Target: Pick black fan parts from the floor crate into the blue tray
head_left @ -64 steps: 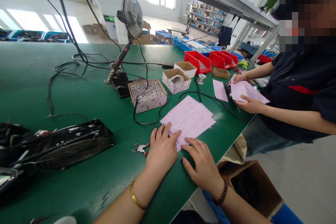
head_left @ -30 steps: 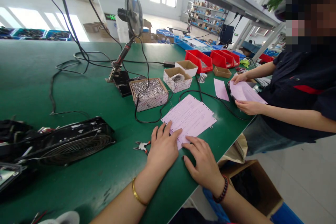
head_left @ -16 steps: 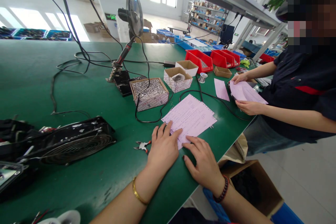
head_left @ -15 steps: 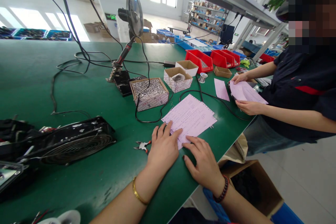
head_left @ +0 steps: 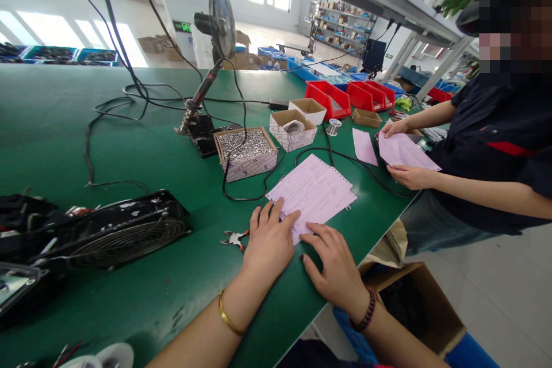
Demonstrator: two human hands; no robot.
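no wording can be read clearly here. the pink printed forms (head_left: 311,191) on the counter carry rows of print too small to make out, the lit green sign (head_left: 182,27) on the far wall is blurred, and the small marks on the cardboard box (head_left: 245,169) stay illegible.

We've got a stack of pink paper forms (head_left: 311,195) on the green bench mat (head_left: 142,172), our left hand (head_left: 269,250) and right hand (head_left: 336,270) resting on it. Red-handled steel side cutters (head_left: 233,238) lie just left of the stack, a black metal fan (head_left: 125,236) further left. Behind the stack sits a cardboard box of silver screws (head_left: 250,169), a black soldering iron (head_left: 202,87) in its stand behind that.
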